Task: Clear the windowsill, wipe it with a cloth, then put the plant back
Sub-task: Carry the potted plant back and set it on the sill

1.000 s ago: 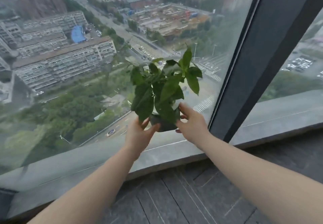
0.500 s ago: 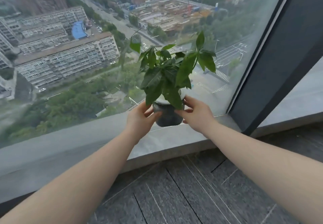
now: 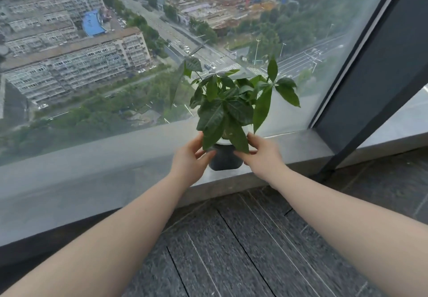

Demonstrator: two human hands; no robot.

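Plant (image 3: 231,104) in its dark pot (image 3: 224,160) sits on the windowsill (image 3: 115,157), centre of frame — left hand (image 3: 190,157) and right hand (image 3: 261,155) cup the pot's sides. Steady it flat, away from the edge, before letting go.

The smooth grey stone windowsill (image 3: 111,176) looks matt with a faint sheen, the small dark round pot (image 3: 224,161) is smooth and dull, the green leaves (image 3: 228,109) are glossy, and the dark wood-grain floor (image 3: 243,250) looks rough.
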